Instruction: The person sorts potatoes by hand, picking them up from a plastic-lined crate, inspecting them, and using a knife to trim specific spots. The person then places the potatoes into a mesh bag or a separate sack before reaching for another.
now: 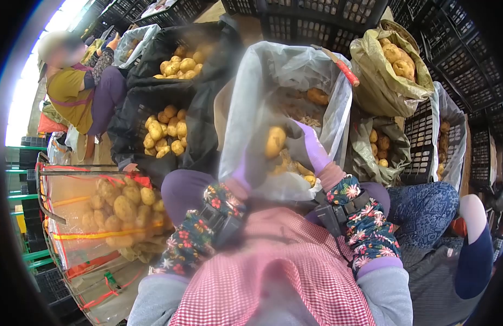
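A potato (275, 142) sits between my hands, over a crate lined with clear plastic (239, 103). My left hand (251, 165), in a purple and grey glove, is closed around the potato's left side. Just right of it is my right hand (310, 145) in a matching glove, turned inward, its fingers smeared by blur. Below the hands, more potatoes (304, 169) lie in the crate. Another potato (317, 96) rests near its far end, beside some pale scraps (310, 120). A red-handled tool (346, 72) lies across the crate's far right corner.
Black-lined crates of potatoes (165, 130) stand at left, above a clear bag of potatoes (121, 209). Olive sacks (390, 81) and a lined black crate (420, 138) are at right. Stacked black crates (322, 24) border the back. One person (72, 98) sits far left; another's patterned leg (425, 209) is close right.
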{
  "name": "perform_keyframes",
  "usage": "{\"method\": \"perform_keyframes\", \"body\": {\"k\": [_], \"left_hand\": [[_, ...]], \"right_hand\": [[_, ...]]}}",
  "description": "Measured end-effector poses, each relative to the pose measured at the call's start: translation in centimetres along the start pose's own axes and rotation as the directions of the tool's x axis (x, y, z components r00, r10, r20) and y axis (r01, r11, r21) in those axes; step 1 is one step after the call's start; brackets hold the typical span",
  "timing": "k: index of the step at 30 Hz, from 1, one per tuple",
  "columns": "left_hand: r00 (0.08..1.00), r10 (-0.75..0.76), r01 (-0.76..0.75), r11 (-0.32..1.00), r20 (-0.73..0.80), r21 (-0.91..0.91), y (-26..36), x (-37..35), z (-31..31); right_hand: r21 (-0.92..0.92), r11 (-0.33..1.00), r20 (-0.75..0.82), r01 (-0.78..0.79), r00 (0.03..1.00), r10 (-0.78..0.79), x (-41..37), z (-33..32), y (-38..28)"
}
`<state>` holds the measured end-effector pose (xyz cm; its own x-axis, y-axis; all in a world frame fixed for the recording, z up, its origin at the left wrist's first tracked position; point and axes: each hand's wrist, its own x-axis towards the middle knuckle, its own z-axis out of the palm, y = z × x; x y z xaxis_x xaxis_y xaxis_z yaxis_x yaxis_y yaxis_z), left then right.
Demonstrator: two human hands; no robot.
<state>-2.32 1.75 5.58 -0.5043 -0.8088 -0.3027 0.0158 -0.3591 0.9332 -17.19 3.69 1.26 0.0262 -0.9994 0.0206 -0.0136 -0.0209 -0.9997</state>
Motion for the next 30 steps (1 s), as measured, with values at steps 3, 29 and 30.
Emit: {"method": "perform_keyframes", "body": {"k": [3, 29, 30], "left_hand": [[0.998, -0.053, 0.052, 0.995, -0.014, -0.089, 0.1, 0.2, -0.5], [1.0, -0.007, 0.007, 0.998, -0.001, -0.055, -2.6, 1.0, -1.8], [0.998, 0.058, -0.058, 0.998, -0.004, -0.001, -3.1, 0.8, -1.8]], "right_hand": [[0.203, 0.971, 0.062, -0.124, 0.992, 0.113, 0.1, -0.4, -3.0], [0.066, 0.96, 0.03, -0.272, 0.962, 0.271, 0.1, 0.4, -2.8], [0.051, 0.937, 0.05, -0.345, 0.938, 0.343, 0.0, 0.2, -3.0]]}}
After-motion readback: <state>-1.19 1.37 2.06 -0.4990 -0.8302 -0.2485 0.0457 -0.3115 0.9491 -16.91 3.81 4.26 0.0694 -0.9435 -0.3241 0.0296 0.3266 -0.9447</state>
